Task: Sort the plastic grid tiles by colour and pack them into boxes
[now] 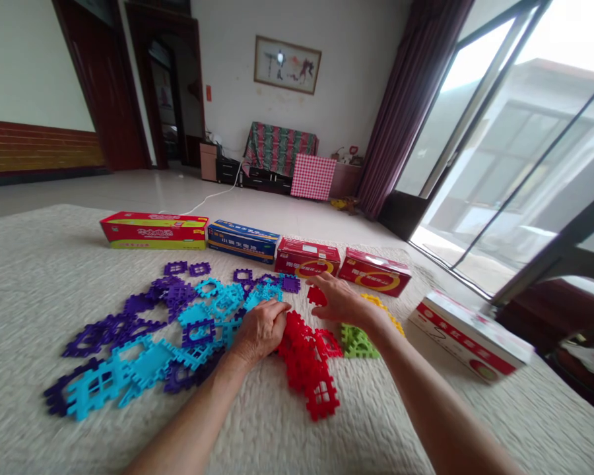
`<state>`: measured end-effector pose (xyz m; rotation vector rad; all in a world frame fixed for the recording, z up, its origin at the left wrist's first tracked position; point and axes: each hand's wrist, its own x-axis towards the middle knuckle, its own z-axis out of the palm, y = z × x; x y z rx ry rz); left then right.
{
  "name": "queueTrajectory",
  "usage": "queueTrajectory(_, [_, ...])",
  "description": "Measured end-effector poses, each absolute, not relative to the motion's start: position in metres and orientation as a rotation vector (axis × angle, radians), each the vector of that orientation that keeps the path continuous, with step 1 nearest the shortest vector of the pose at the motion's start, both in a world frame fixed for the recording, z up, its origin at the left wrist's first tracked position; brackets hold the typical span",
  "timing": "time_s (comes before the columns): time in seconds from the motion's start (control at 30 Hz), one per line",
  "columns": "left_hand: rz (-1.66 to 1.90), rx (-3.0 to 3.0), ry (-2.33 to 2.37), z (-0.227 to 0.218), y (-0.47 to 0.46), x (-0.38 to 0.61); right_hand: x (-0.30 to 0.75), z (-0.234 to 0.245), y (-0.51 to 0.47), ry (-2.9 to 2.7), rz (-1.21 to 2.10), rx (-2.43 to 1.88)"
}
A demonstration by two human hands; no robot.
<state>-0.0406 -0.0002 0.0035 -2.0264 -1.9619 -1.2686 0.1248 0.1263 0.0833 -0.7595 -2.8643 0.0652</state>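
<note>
My left hand (pixel 263 328) is closed, fingers curled down at the left edge of a heap of red plastic interlocking building pieces (pixel 301 356). What its fingertips hold, if anything, is hidden. Farther forward, my right hand (pixel 339 300) has its fingers apart above a single red building piece (pixel 317 296); a firm grip on it does not show. Left of my left hand spread cyan building pieces (pixel 151 361) mixed with purple building pieces (pixel 171 293). Beneath my right forearm lie green building pieces (pixel 357 342), with yellow building pieces (pixel 376 301) beyond, partly covered.
A red and green box (pixel 153 231), a blue box (pixel 242 241) and two red boxes (pixel 307 256) stand in a row behind the pieces. At the right sits a white box (pixel 470 333) with a red stripe. Everything rests on a cream quilted cover (pixel 218 442).
</note>
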Motion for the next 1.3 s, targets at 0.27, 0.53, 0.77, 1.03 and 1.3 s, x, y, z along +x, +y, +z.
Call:
queueTrajectory(0.27, [-1.259,-2.03,-1.998,0.007,-0.001,-0.039,0.123,0.075,0.139,-2.944,-0.033,-0.944])
queueTrajectory(0.53, [-1.259,-2.044,-1.992,0.006,-0.001,-0.04,0.124,0.065,0.134,-2.98,-0.05,-0.87])
queueTrajectory(0.77, [-1.256,-2.054,-1.974,0.005,0.0,-0.041,0.121,0.054,0.143,-2.941,-0.043,-0.89])
queueTrajectory(1.03, [-1.234,-2.048,-1.979,0.006,-0.002,-0.041,0.129,0.087,0.126,-2.993,0.086,-0.869])
queueTrajectory(1.3, [-1.199,-2.039,-1.997,0.005,0.0,-0.041,0.145,0.114,0.08,-3.228,0.078,-0.623])
